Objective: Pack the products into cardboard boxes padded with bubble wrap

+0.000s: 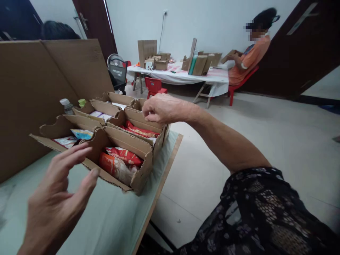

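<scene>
Several open cardboard boxes (138, 152) stand in a row on a pale green table (111, 219). The near ones hold red snack packets (120, 161); the left ones hold pale packets (82, 134). My left hand (58, 202) hovers open, fingers spread, just in front of the nearest box and touches nothing. My right hand (162, 108) reaches over the far boxes, fingers curled in a pinch at a box's upper flap edge. What it pinches is hidden.
Large cardboard sheets (39, 88) stand behind the boxes at left. Two small bottles (66, 105) sit by them. Across the floor, a person in orange (247, 56) sits at a white table (180, 76) with more boxes. A red chair (154, 86) stands nearby.
</scene>
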The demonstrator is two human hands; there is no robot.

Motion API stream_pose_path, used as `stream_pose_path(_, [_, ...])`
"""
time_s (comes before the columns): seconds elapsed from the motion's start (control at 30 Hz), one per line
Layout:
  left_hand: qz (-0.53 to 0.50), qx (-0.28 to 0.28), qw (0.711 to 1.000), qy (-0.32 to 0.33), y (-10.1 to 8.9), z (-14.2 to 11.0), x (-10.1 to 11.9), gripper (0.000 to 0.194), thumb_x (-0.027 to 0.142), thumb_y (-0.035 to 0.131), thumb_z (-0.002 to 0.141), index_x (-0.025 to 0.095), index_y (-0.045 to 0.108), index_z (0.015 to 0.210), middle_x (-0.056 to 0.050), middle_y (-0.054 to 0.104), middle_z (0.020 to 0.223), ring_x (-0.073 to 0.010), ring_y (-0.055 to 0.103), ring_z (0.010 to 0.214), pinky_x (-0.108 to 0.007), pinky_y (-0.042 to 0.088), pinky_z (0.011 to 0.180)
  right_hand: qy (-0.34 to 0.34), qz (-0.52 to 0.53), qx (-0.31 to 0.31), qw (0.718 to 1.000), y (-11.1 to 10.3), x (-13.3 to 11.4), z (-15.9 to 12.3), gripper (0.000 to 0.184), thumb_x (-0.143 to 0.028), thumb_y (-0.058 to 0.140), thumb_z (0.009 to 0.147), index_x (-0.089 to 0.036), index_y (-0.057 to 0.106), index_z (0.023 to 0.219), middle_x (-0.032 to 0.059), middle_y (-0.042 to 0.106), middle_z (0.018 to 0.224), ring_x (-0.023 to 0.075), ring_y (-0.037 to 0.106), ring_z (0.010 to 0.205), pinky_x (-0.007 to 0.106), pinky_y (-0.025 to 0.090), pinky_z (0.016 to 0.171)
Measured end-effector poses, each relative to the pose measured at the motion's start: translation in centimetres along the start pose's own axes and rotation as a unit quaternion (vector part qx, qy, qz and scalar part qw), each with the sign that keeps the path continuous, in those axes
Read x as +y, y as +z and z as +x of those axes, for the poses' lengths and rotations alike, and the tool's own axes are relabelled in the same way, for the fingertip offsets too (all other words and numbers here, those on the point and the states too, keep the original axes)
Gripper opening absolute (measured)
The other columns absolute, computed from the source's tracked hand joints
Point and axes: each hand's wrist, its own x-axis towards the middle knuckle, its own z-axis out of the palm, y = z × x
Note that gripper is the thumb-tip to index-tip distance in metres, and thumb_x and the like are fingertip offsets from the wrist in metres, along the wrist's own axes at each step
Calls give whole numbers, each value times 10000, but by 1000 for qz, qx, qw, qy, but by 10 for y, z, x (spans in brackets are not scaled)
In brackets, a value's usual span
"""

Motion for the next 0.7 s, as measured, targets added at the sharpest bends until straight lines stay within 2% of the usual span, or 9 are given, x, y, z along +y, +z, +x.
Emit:
stream_pose_path(0.07, [-16, -5, 1000, 5, 19, 24, 11, 442, 401, 655, 886, 312, 628, 1318, -46, 640, 1370, -287, 588, 1297, -482, 424, 1171, -26, -5, -82, 996, 9, -6, 6, 260, -196, 662, 850, -195, 763, 1090, 31, 765, 1002, 166, 642, 832, 268, 382, 690])
stream_pose_path(0.13, [-18, -21, 999, 32, 40, 45, 13, 496, 390, 646, 880, 264, 598, 1357, -73, 638, 1374, -293, 571, 1316, -489, 428, 1164, -39, -18, -187, 981, 31, -11, 17, 309, -176, 692, 811, -193, 761, 1111, 39, 772, 985, 169, 653, 814, 264, 370, 652])
stream_pose_path(0.2, [-17, -54, 997, 55, 59, 64, 9, 572, 407, 630, 868, 226, 556, 1405, -99, 628, 1394, -309, 547, 1344, -510, 420, 1163, -39, -18, -237, 971, 53, -12, 26, 327, -149, 672, 804, -160, 761, 1119, 73, 775, 977, 177, 664, 804, 267, 361, 622])
stream_pose_path(0.27, [-35, -114, 992, 38, 74, 81, 3, 637, 462, 606, 865, 193, 525, 1436, -122, 637, 1385, -319, 566, 1321, -530, 435, 1138, -40, 5, -210, 977, 63, -6, 28, 298, -158, 648, 813, -142, 770, 1083, 91, 775, 951, 179, 662, 780, 271, 354, 607])
stream_pose_path(0.37, [-67, -165, 984, -7, 90, 100, -3, 763, 551, 623, 834, 148, 485, 1467, -155, 629, 1397, -325, 584, 1299, -525, 457, 1107, -29, 51, -77, 995, 47, 9, 21, 195, -151, 622, 805, -127, 776, 923, 71, 755, 852, 158, 621, 717, 271, 359, 610])
stream_pose_path(0.47, [-77, -136, 988, 5, 99, 111, -2, 898, 572, 730, 735, 128, 478, 1474, -164, 604, 1424, -338, 573, 1304, -503, 454, 1105, -68, 150, 77, 983, 13, 18, 12, 137, -136, 610, 817, -94, 739, 842, 33, 713, 792, 120, 582, 718, 244, 404, 646])
stream_pose_path(0.53, [-100, -122, 988, -1, 100, 112, 2, 762, 527, 728, 752, 125, 578, 1382, -121, 703, 1250, -290, 656, 1124, -447, 520, 1011, -138, 266, 130, 945, -4, 22, 12, 149, -188, 626, 851, -93, 727, 905, 0, 702, 820, 98, 591, 765, 213, 445, 678])
stream_pose_path(0.63, [-152, -57, 985, -60, 86, 109, 8, 469, 436, 690, 790, 117, 725, 1133, -51, 761, 983, -193, 671, 865, -338, 566, 849, -146, 407, 148, 890, -4, 42, 20, 251, -301, 638, 905, -115, 700, 1061, -18, 706, 897, 81, 629, 784, 181, 488, 669])
stream_pose_path(0.7, [-179, 24, 974, -136, 68, 103, 10, 421, 394, 736, 729, 119, 750, 1047, -35, 765, 955, -179, 669, 832, -310, 574, 793, -62, 396, 106, 910, 12, 65, 27, 214, -279, 651, 910, -104, 704, 1021, -2, 707, 846, 76, 625, 692, 184, 486, 616])
